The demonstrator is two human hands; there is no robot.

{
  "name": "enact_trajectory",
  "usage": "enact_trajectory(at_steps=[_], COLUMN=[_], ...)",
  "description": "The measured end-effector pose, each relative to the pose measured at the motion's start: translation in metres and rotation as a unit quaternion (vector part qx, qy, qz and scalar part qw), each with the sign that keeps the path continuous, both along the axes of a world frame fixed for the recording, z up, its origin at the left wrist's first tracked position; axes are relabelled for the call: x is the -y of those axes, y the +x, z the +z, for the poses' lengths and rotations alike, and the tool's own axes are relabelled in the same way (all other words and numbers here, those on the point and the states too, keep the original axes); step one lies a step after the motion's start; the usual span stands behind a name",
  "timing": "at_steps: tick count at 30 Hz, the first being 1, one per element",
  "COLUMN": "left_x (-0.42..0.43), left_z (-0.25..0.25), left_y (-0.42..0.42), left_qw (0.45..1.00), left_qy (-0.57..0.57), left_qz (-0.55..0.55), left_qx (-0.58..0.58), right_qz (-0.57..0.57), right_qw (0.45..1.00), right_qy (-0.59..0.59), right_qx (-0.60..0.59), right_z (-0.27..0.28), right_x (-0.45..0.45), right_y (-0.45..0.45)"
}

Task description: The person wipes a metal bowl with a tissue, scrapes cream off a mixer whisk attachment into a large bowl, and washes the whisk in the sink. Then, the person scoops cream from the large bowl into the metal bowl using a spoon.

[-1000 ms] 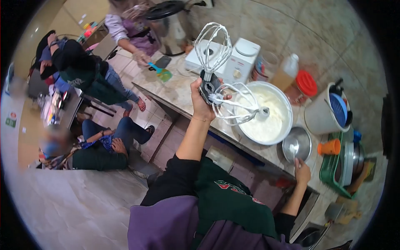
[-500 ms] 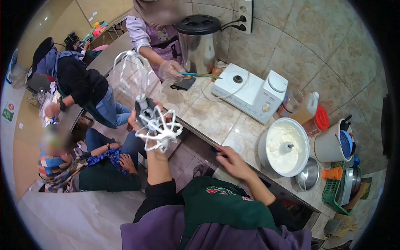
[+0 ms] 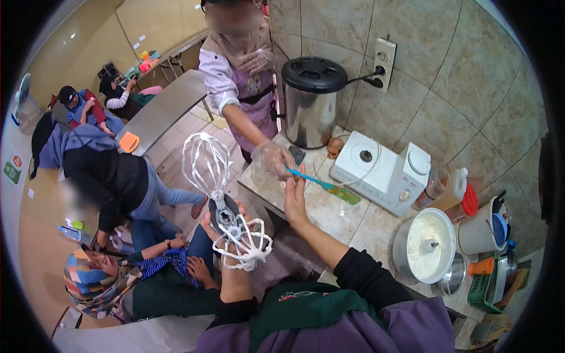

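Note:
My left hand (image 3: 210, 229) grips the dark hub of a double whisk attachment (image 3: 224, 214), whose wire beaters are coated with white cream. Reaching over the counter edge, my right hand (image 3: 296, 203) has its fingers stretched out, close under the handle of a blue spatula (image 3: 315, 180). Contact between my fingertips and the handle is not clear. A co-worker's gloved hand (image 3: 273, 160) holds that spatula, its yellow-green blade pointing to the right. To the right, a white mixing bowl (image 3: 401, 250) contains white cream around a central post.
A white mixer base (image 3: 376, 170) sits on the tiled counter (image 3: 365, 220), beside a steel urn with a black lid (image 3: 315, 73). Bottles, a white bucket (image 3: 475, 235), a metal bowl (image 3: 454, 276) and a green basket (image 3: 485, 288) stand rightward. A person sits at left.
My right hand has moved from the counter edge up toward the co-worker's gloved hand. The spatula now reaches closer to me. The view has shifted, and the whisk attachment stays in my left hand.

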State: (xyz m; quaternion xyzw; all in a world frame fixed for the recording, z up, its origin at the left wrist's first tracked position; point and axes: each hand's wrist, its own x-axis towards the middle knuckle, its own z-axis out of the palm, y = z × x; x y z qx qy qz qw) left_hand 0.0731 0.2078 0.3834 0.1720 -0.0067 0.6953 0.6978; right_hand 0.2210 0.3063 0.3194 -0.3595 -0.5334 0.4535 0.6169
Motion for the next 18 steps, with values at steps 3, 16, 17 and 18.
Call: enact_trajectory(at_steps=[3,16,17,18], left_x=[-0.006,-0.056,-0.057,-0.057], left_z=[0.004,-0.014,-0.004,-0.001], left_y=[0.004,0.016,0.026,0.036], left_qw=[1.0,0.977,0.979,0.981], left_qy=[0.004,0.12,0.124,0.129], left_qz=[0.022,-0.173,-0.163,-0.146], left_qx=[0.014,0.017,0.001,-0.015], right_qz=[-0.021,-0.124,-0.148,-0.165], right_qw=[0.988,0.975,0.984,0.986], right_qy=[-0.143,-0.083,-0.053,-0.028], right_qx=[-0.059,-0.167,-0.079,0.011], right_z=[-0.004,-0.026,-0.014,-0.005], right_x=[-0.002,-0.008,-0.001,0.007], right_y=[-0.01,0.022,0.032,0.048])
